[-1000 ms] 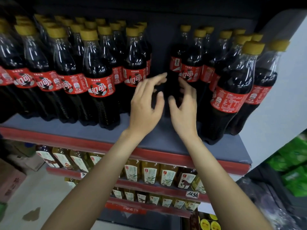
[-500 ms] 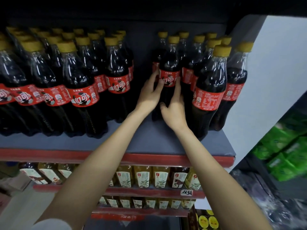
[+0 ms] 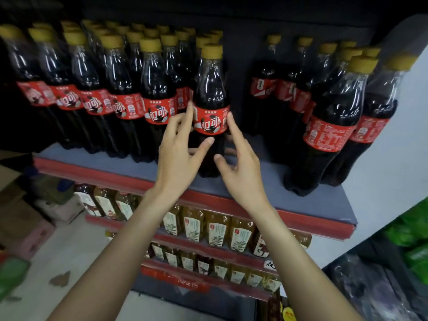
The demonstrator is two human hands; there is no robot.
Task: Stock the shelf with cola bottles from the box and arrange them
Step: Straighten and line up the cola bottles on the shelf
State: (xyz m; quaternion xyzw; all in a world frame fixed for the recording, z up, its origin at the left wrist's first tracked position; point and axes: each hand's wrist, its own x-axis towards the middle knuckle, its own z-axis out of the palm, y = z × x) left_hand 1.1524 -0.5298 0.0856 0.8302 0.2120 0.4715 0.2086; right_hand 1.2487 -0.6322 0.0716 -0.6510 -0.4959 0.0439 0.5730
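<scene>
dark plastic cola bottle with a yellow cap and red label [image 3: 211, 117] stands alone near the grey shelf [image 3: 301, 200] edge; left hand [image 3: 179, 156] and right hand [image 3: 240, 167] touch it with loosely spread fingers, gripping nothing firmly, so a nudge could tip it forward.

Grey shelf board with red front edge [image 3: 273, 193] carried upright dark cola bottles with yellow caps and red labels: dense rows on left [image 3: 97, 89], one alone at front centre [image 3: 211, 98], a cluster on right [image 3: 333, 107].

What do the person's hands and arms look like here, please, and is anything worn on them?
Both forearms are bare up to the frame's edge, with no sleeve showing. The left hand and right hand wear no gloves; no watch, bracelet or ring shows. Fingernails look short and unpainted.
</scene>
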